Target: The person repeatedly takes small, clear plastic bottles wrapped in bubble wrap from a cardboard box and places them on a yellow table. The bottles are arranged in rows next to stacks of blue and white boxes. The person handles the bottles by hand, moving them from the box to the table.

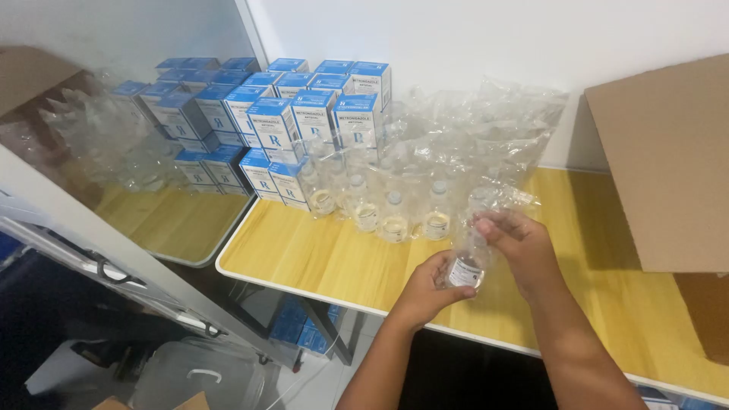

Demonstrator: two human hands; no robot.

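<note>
Lower centre of frame: both hands meet over the front edge of a yellow wood-grain table with a white rim [304,258]. Between them sits a small clear plastic bottle with a white label, wrapped in crinkled clear film [466,262]. Left hand [425,292] comes up from below, fingers curled around the bottle's lower half, thumb across the label side. Right hand [524,247] is above and to the right, fingertips [486,225] pinched closed on the film at the bottle's top. The bottle is tilted, base toward the left palm, held just above the tabletop, not resting on it. Behind it, mid-frame, a row of like clear bottles in plastic wrap [395,216] stands on the table. Upper left: stacked blue and white cartons [304,125], reflected in a glass panel. Right edge: a brown cardboard box flap [668,159].
</note>
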